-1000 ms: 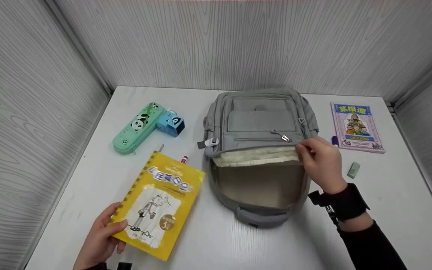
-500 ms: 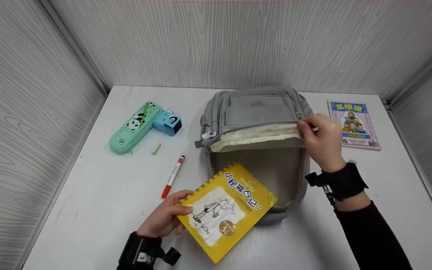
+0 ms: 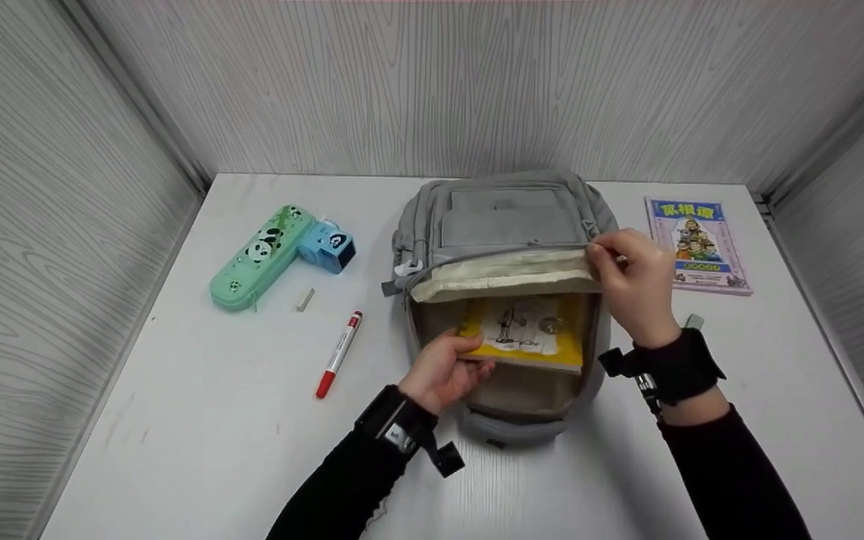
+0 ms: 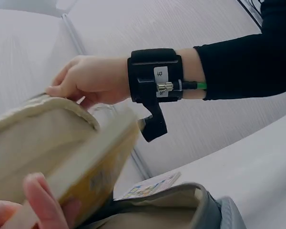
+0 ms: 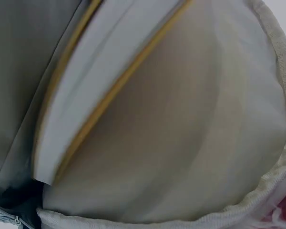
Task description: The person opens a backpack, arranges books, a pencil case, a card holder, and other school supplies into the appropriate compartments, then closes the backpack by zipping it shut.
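Note:
A grey backpack [image 3: 507, 217] lies on the table with its main compartment unzipped. My right hand [image 3: 633, 281] pinches the edge of its front flap [image 3: 507, 276] and holds it raised. With thumb above and fingers beneath, my left hand [image 3: 447, 371] grips a yellow book [image 3: 567, 341] by its near left corner. That book is partly inside the compartment, its far end hidden under the flap. In the left wrist view the book [image 4: 102, 162] is tilted near the flap lining. The right wrist view shows the book's page edges [image 5: 93, 81] between the lining and the bag's wall.
Left of the bag lie a green panda pencil case [image 3: 261, 259], a blue box-like item [image 3: 328, 246], a small whitish block [image 3: 305, 299] and a red-and-white marker [image 3: 340, 354]. On the right are a pink-and-blue book [image 3: 698, 244] and a green eraser [image 3: 694, 322], partly hidden by the wrist.
My left hand has carried the yellow book rightward from the table's left side into the backpack opening. My right hand has lifted the flap higher. The marker and whitish block are now uncovered.

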`<state>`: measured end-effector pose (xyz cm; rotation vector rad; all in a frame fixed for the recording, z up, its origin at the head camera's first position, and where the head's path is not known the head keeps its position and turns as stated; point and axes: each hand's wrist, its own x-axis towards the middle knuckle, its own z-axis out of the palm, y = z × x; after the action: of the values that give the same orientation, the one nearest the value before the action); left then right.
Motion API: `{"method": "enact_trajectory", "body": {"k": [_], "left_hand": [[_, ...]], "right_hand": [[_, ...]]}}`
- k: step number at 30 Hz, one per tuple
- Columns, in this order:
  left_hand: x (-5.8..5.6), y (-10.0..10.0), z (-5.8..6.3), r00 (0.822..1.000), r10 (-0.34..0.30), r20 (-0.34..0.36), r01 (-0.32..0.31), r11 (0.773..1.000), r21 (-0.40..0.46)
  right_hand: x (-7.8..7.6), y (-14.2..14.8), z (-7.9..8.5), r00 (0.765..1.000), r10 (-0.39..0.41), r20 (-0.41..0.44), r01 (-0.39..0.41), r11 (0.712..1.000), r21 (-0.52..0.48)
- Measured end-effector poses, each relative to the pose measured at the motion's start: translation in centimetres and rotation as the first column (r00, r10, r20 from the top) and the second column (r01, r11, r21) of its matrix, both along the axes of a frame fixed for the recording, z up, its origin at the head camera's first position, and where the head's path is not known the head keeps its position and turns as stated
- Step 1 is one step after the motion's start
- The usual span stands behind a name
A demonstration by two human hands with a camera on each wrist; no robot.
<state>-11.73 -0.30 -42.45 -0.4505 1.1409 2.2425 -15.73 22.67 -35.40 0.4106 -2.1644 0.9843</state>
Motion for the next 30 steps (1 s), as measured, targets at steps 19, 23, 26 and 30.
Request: {"method": "enact_trajectory", "body": {"k": [19,23,26,30], "left_hand": [[-3.7,2.5,-1.5,0.986,0.153,0.069,-0.16,0.98,0.115],[-4.4,2.5,-2.3,0.968,0.244,0.065,-0.252,0.951,0.178],[-5.2,2.8,-2.6,0.951,0.297,0.079,-0.308,0.92,0.243],[-6.4,3.5,-2.8,0.934,0.34,0.111,-0.357,0.894,0.271]], "right_hand": [[0.7,1.4,-1.5,0.999,0.043,-0.007,-0.044,0.99,-0.136],[1.1,1.2,-1.2,0.995,0.088,-0.043,-0.093,0.983,-0.156],[1.3,1.0,-1.1,0.991,0.127,-0.05,-0.133,0.976,-0.17],[1.5,0.8,-1.2,0.982,0.181,-0.049,-0.187,0.964,-0.191]]}}
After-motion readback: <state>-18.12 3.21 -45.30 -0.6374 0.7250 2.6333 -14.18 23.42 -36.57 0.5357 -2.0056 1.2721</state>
